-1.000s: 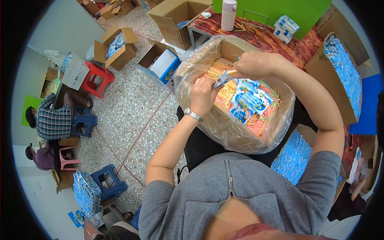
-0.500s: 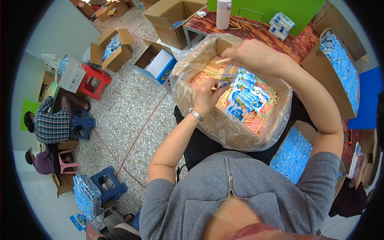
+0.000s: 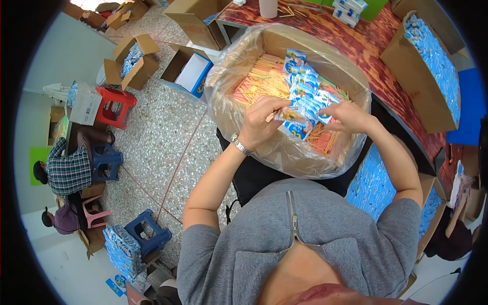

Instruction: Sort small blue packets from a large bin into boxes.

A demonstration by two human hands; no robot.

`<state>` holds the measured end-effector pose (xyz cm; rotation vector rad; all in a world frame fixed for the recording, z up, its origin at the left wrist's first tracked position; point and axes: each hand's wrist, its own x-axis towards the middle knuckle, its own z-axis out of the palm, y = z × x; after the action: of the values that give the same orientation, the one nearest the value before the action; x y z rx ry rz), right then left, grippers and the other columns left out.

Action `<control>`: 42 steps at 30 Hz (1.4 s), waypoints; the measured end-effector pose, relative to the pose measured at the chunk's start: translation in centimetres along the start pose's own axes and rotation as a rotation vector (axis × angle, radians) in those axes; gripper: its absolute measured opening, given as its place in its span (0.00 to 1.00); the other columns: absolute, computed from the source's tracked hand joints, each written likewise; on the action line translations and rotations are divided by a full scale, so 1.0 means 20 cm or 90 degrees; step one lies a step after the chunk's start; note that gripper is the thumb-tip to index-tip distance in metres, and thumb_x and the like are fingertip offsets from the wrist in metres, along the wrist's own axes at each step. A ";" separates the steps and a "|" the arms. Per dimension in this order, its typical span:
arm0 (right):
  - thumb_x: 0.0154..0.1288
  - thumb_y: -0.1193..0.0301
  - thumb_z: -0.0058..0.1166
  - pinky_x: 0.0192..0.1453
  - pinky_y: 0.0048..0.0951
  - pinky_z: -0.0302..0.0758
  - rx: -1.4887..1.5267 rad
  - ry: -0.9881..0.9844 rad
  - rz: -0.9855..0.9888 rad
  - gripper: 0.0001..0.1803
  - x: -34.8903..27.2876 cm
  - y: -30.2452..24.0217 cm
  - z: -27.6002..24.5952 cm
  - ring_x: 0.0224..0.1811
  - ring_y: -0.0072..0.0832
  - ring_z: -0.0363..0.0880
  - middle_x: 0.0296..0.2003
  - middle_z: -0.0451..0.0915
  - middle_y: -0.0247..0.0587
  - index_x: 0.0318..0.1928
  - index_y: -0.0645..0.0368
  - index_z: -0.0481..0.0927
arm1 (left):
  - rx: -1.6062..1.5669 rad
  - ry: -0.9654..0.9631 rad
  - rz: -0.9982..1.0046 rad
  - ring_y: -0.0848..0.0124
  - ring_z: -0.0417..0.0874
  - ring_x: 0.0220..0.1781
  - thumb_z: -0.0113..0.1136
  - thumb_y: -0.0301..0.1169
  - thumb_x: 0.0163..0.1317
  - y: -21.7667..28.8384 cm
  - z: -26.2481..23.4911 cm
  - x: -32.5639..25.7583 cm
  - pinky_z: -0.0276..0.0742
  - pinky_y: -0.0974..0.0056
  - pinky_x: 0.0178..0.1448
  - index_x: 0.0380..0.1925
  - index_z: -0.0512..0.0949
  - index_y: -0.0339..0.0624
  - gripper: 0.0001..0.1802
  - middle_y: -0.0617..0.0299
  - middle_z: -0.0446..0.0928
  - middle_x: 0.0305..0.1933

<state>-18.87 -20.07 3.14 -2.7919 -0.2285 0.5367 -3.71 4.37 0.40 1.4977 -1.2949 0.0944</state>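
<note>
A carton lined with a clear plastic bag (image 3: 351, 66) stands in front of me, full of thin coloured sticks (image 3: 262, 76). Several blue-and-white packets (image 3: 302, 91) lie in a row on top of the sticks. My left hand (image 3: 260, 121) pinches a small packet (image 3: 294, 115) over the carton; its see-through side shows yellowish pieces. At the right of the row, the fingertips of my right hand (image 3: 351, 117) close on the edge of another blue-and-white packet (image 3: 324, 118). The thumb's contact there is partly hidden.
Beyond the carton runs a reddish wooden table (image 3: 305, 30) with a pale bottle (image 3: 268, 7). Boxes of blue packets stand at the right (image 3: 432, 66) and beside my lap (image 3: 373, 183). Cartons, a red stool (image 3: 114, 107) and two seated people (image 3: 68, 168) are on the left.
My right hand has come down from above the carton's far side to the packets; the pale stick at its fingers no longer shows. My left hand still holds its packet. The view has shifted.
</note>
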 end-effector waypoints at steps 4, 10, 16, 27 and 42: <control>0.53 0.69 0.67 0.45 0.36 0.77 0.225 0.302 -0.112 0.27 0.01 -0.15 -0.05 0.39 0.35 0.80 0.41 0.79 0.43 0.54 0.57 0.75 | -0.035 -0.037 0.014 0.59 0.83 0.43 0.65 0.16 0.43 0.04 0.03 -0.01 0.78 0.60 0.48 0.42 0.81 0.39 0.21 0.54 0.82 0.40; 0.47 0.76 0.69 0.37 0.27 0.78 0.260 0.422 -0.240 0.29 0.03 -0.30 -0.09 0.34 0.27 0.77 0.44 0.76 0.41 0.53 0.58 0.75 | -0.046 -0.059 0.021 0.58 0.83 0.44 0.64 0.16 0.42 0.08 0.06 -0.01 0.78 0.60 0.49 0.42 0.81 0.38 0.22 0.53 0.82 0.41; 0.47 0.73 0.70 0.36 0.27 0.79 0.214 0.455 -0.293 0.30 0.02 -0.29 -0.11 0.34 0.27 0.77 0.46 0.74 0.43 0.53 0.60 0.75 | -0.037 -0.065 0.034 0.58 0.83 0.44 0.63 0.15 0.40 0.07 0.05 -0.01 0.78 0.60 0.48 0.42 0.81 0.37 0.23 0.54 0.82 0.40; 0.52 0.71 0.66 0.40 0.29 0.77 0.134 0.464 -0.355 0.13 -0.06 -0.42 -0.29 0.39 0.31 0.78 0.42 0.76 0.42 0.39 0.57 0.80 | -0.015 -0.046 0.047 0.58 0.82 0.42 0.63 0.14 0.41 0.07 0.05 -0.02 0.78 0.59 0.47 0.41 0.81 0.37 0.22 0.54 0.81 0.39; 0.50 0.69 0.56 0.45 0.30 0.75 -0.306 0.257 -0.151 0.06 -0.06 -0.60 -0.36 0.45 0.28 0.77 0.42 0.79 0.33 0.31 0.54 0.80 | 0.057 -0.047 0.069 0.58 0.82 0.41 0.65 0.17 0.42 0.11 0.05 -0.02 0.78 0.59 0.45 0.39 0.80 0.38 0.19 0.55 0.81 0.38</control>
<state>-18.47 -10.80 13.76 -3.1786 -0.6616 -0.1666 -6.05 4.34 1.15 1.5183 -1.4477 0.1723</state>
